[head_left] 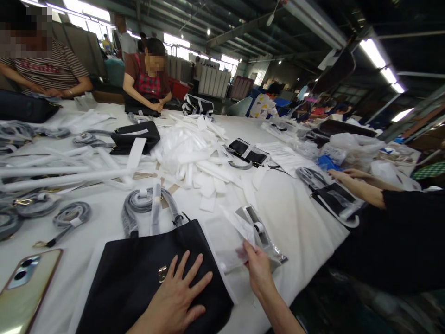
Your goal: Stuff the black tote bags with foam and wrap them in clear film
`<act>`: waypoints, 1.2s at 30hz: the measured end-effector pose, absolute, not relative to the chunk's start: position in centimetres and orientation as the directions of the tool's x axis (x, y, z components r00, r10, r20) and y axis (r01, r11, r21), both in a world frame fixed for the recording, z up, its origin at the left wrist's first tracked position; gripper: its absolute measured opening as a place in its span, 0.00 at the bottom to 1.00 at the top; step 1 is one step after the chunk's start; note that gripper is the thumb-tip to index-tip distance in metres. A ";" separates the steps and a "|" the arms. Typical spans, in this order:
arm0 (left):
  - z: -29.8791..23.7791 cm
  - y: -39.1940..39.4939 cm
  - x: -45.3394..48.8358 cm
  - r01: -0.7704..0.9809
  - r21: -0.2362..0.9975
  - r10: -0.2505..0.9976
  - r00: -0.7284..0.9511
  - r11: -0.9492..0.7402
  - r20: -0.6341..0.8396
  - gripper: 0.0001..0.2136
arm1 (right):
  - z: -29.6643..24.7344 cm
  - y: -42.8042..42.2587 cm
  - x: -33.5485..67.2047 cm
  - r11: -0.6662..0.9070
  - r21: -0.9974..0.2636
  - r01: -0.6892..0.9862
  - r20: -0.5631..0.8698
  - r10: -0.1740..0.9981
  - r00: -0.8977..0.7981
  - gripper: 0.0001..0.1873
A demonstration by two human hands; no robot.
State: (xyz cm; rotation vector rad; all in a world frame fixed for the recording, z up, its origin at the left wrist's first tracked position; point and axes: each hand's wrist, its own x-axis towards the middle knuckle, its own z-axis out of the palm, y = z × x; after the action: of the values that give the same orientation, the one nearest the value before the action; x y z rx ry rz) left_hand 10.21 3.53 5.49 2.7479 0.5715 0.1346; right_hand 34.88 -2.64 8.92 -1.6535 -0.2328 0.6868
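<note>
A black handbag (139,273) with grey wrapped handles (139,204) and a gold clasp lies flat on the white table (295,213) in front of me. My left hand (177,297) rests flat on the bag, fingers spread, just right of the clasp. My right hand (257,271) pinches the edge of a clear plastic packet (239,236) lying beside the bag's right side. The packet holds something white and black that I cannot name.
A phone (26,287) lies at the near left. White foam strips (194,157) are heaped mid-table, with grey straps (69,215) at left and another black bag (135,137) behind. Two people sit at the far side; a person in black (392,232) works at the right edge.
</note>
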 end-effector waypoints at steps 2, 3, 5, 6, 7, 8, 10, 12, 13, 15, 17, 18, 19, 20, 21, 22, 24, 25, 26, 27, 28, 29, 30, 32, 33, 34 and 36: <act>5.7 3.5 10.1 0.375 0.336 0.409 0.912 -0.864 0.035 0.38 | 10.1 -2.7 36.0 -0.180 -0.961 -0.211 -0.273 0.476 0.836 0.20; 5.8 3.5 10.1 0.375 0.336 0.411 0.911 -0.864 0.039 0.38 | 10.6 -2.8 36.7 -0.167 -0.965 -0.201 -0.256 0.455 0.853 0.19; 5.9 3.5 10.1 0.376 0.337 0.414 0.909 -0.863 0.045 0.38 | 11.9 -3.1 38.2 -0.151 -0.974 -0.169 -0.216 0.404 0.889 0.21; 6.0 3.5 10.1 0.378 0.338 0.416 0.908 -0.862 0.046 0.37 | 12.6 -3.3 38.8 -0.153 -0.978 -0.143 -0.191 0.378 0.906 0.23; 6.0 3.5 10.0 0.379 0.340 0.418 0.907 -0.861 0.047 0.37 | 13.4 -3.6 39.4 -0.172 -0.980 -0.104 -0.161 0.366 0.916 0.26; 6.0 3.5 10.0 0.379 0.342 0.419 0.907 -0.860 0.048 0.36 | 14.2 -3.9 39.8 -0.219 -0.975 -0.040 -0.122 0.373 0.920 0.27; 5.9 3.6 10.0 0.377 0.347 0.419 0.907 -0.859 0.052 0.35 | 16.2 -4.5 40.2 -0.401 -0.893 0.206 0.010 0.440 0.898 0.28; 5.8 3.6 10.0 0.370 0.354 0.415 0.908 -0.859 0.059 0.35 | 18.5 -5.2 39.8 -0.535 -0.629 0.564 0.228 0.567 0.792 0.29; 5.8 3.6 10.0 0.366 0.358 0.413 0.908 -0.859 0.063 0.34 | 19.7 -5.4 39.2 -0.523 -0.450 0.724 0.345 0.646 0.681 0.31; 5.8 3.7 9.9 0.360 0.365 0.412 0.908 -0.859 0.074 0.34 | 22.1 -5.7 37.4 -0.335 -0.147 0.931 0.492 0.792 0.362 0.30; 5.9 3.7 9.8 0.357 0.370 0.414 0.906 -0.858 0.085 0.34 | 24.1 -5.5 34.8 -0.035 -0.039 0.999 0.488 0.872 0.050 0.24; 5.9 3.7 9.8 0.358 0.372 0.417 0.905 -0.856 0.088 0.35 | 24.7 -5.2 33.3 0.099 -0.053 0.994 0.451 0.890 -0.065 0.22; 6.0 3.8 9.8 0.360 0.376 0.420 0.903 -0.854 0.088 0.35 | 25.2 -4.8 31.7 0.212 -0.087 0.973 0.414 0.896 -0.158 0.20; 6.0 3.8 9.7 0.360 0.382 0.421 0.903 -0.851 0.086 0.35 | 25.3 -4.4 30.1 0.311 -0.126 0.942 0.379 0.893 -0.243 0.19; 5.9 3.9 9.7 0.358 0.390 0.419 0.904 -0.848 0.082 0.35 | 25.1 -4.0 28.5 0.392 -0.166 0.905 0.342 0.883 -0.320 0.19; 5.8 4.0 9.7 0.353 0.400 0.415 0.906 -0.846 0.078 0.35 | 24.6 -3.6 27.0 0.463 -0.201 0.863 0.308 0.866 -0.393 0.18; 5.3 4.2 9.8 0.333 0.422 0.400 0.913 -0.843 0.077 0.33 | 22.9 -2.7 24.3 0.572 -0.251 0.781 0.250 0.818 -0.518 0.18; 4.9 4.3 9.9 0.324 0.429 0.394 0.915 -0.843 0.084 0.31 | 21.7 -2.3 23.2 0.609 -0.266 0.747 0.220 0.793 -0.568 0.18; 4.5 4.3 10.0 0.317 0.431 0.391 0.916 -0.845 0.093 0.29 | 20.3 -1.9 22.2 0.635 -0.277 0.721 0.190 0.772 -0.606 0.19; 4.1 4.4 10.0 0.316 0.430 0.393 0.914 -0.846 0.102 0.28 | 18.8 -1.4 21.5 0.652 -0.289 0.701 0.174 0.756 -0.631 0.20; 3.8 4.4 10.1 0.318 0.427 0.397 0.911 -0.847 0.109 0.27 | 17.2 -1.0 21.0 0.653 -0.307 0.692 0.179 0.754 -0.632 0.22; 3.6 4.4 10.1 0.321 0.424 0.404 0.907 -0.847 0.119 0.28 | 15.6 -0.7 20.6 0.626 -0.346 0.699 0.192 0.776 -0.600 0.23; 3.5 4.4 10.1 0.321 0.426 0.408 0.904 -0.846 0.130 0.29 | 13.9 -0.3 20.5 0.572 -0.413 0.709 0.209 0.817 -0.538 0.24; 3.7 4.5 9.9 0.302 0.457 0.407 0.901 -0.837 0.150 0.31 | 11.0 0.1 20.5 0.416 -0.600 0.683 0.231 0.908 -0.350 0.24; 3.9 4.6 9.8 0.284 0.489 0.402 0.903 -0.825 0.154 0.32 | 9.7 0.3 20.7 0.350 -0.679 0.645 0.227 0.936 -0.269 0.24; 4.2 4.7 9.6 0.262 0.531 0.394 0.907 -0.806 0.150 0.32 | 8.5 0.3 21.0 0.307 -0.737 0.603 0.220 0.951 -0.215 0.24; 4.8 5.1 9.2 0.222 0.632 0.386 0.913 -0.742 0.132 0.32 | 6.7 0.3 21.8 0.277 -0.800 0.533 0.223 0.961 -0.164 0.27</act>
State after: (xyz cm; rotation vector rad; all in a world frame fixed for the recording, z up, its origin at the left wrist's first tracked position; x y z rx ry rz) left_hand 9.23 5.09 4.81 2.4313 0.4326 0.3371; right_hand 21.77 0.31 6.69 -1.3537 -1.8114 0.7359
